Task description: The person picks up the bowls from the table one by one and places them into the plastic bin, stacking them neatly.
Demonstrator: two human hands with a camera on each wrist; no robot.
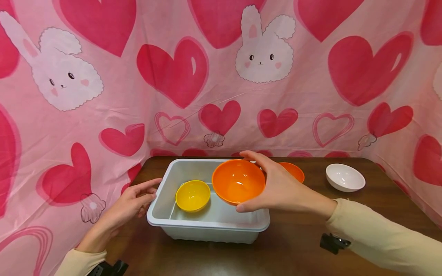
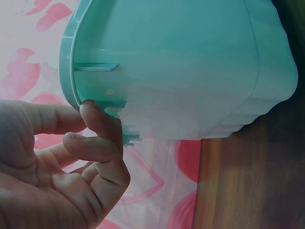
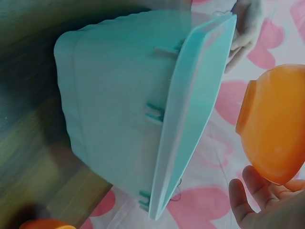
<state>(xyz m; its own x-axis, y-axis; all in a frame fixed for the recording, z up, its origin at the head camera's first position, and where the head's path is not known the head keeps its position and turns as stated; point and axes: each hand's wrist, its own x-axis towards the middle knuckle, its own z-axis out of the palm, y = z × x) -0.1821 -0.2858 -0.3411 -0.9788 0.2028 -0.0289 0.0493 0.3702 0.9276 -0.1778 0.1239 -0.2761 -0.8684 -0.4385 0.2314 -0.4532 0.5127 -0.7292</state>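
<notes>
Your right hand (image 1: 279, 186) holds an orange bowl (image 1: 238, 180) by its rim and side, thumb at the near edge and fingers round the far side, spread about as wide as the bowl. The bowl is mouth up, raised above the right half of a pale plastic tub (image 1: 210, 223). The step in hand appears to be bringing it in; setting it down would call for lowering it inside the tub's walls, then spreading your fingers. Your left hand (image 1: 127, 203) touches the tub's left rim with loosely bent fingers, not wrapped round it.

A yellow bowl (image 1: 193, 197) sits upright inside the tub, towards the left; it and the rim are the likely snags. On the brown wooden table (image 1: 300, 237), a second orange bowl (image 1: 292, 172) is partly hidden behind your right hand, and a white bowl (image 1: 345, 178) stands farther right.
</notes>
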